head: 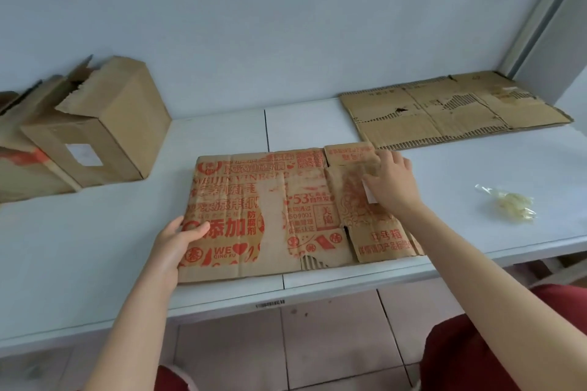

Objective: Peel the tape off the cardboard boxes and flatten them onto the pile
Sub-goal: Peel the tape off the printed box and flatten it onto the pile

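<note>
Head view, nearest first: my left hand grips the near left edge of the printed box, thumb curled over the top face. The box lies opened out and nearly flat on the white table, close to its front edge.

Further in, my right hand rests on the right side of the box, fingers fairly straight and reaching over the far flap. A small white scrap shows by my thumb. I cannot tell whether I pinch it or only press beside it.

If that scrap is tape or a label, I think it best to hold the box down firmly with my left hand and pull the scrap back low along the surface, not upward, since the printed face already looks torn in places. The corner flaps are cut loose, so I should press them flat before lifting.

To the right, well apart, lies a crumpled wad of clear tape. Beyond it, at the far right against the wall, is the pile of flattened cardboard, where this box should go. At the far left stand unflattened boxes.
</note>
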